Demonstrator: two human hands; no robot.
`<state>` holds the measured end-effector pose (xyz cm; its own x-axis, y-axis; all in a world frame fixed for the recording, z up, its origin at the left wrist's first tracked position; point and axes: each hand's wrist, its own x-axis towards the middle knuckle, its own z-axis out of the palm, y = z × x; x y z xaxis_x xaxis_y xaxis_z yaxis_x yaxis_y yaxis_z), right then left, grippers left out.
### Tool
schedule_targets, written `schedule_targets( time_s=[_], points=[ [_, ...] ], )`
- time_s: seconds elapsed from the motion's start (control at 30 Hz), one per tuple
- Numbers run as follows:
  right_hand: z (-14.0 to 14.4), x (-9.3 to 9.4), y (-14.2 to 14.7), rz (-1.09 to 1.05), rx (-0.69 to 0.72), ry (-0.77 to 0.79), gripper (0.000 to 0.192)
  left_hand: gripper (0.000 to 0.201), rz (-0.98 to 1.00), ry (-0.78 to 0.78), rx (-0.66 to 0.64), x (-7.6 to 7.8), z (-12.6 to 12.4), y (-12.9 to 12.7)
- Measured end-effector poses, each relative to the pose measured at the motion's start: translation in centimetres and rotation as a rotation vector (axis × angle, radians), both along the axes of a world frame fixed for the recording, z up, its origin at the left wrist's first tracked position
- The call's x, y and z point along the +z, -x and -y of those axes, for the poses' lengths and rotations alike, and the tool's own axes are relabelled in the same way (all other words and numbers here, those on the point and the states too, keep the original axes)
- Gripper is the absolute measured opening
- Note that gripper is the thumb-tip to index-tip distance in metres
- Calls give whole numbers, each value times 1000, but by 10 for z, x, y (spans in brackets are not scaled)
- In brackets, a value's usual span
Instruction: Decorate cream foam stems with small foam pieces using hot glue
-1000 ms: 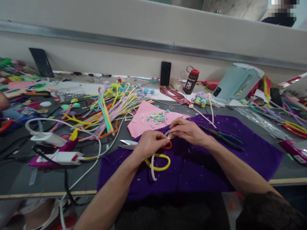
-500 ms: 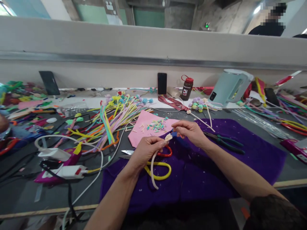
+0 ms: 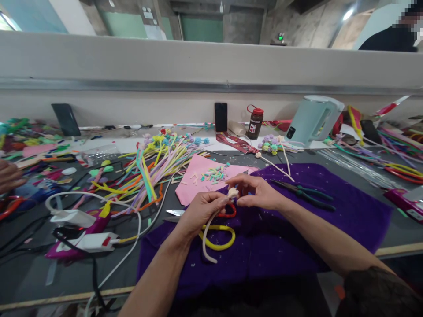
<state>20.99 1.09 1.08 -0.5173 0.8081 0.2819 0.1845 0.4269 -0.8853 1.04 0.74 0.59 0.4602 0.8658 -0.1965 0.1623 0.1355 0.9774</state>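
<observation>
While the left hand (image 3: 202, 210) pinches a cream flower piece (image 3: 233, 193) between thumb and fingertips just below its bloom, the right hand (image 3: 233, 192) is poised at the bloom's right side, thumb and forefinger apart; whether any right fingertip touches it cannot be told. Piece located above the purple cloth (image 3: 280, 246), its stem curving down past the left hand toward the person. Scissors (image 3: 220, 248) on the cloth, partly covered by the left hand: blade tips to its left, yellow handle loop to its right. Pliers (image 3: 315, 201) on the cloth, right of the right hand. Beyond the hands: pink sheet (image 3: 182, 192) bearing small pastel clippings (image 3: 216, 174); left of it, a bundle of coloured fuzzy stems (image 3: 161, 165). Farther back: dark phone (image 3: 221, 116), upright; red-capped bottle (image 3: 255, 124); pale green kettle (image 3: 312, 119). Co-worker's hand (image 3: 10, 175) at far left edge, well apart.
</observation>
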Motion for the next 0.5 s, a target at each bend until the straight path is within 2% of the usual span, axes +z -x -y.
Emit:
schedule_targets(
  time_s=[0.27, 0.5],
  points=[
    [0, -4, 2, 49, 9, -22, 44, 30, -38, 56, 10, 1, 1, -1],
    [1, -3, 4, 46, 15, 6, 44, 33, -106, -13, -16, -2, 2, -1]
  ],
)
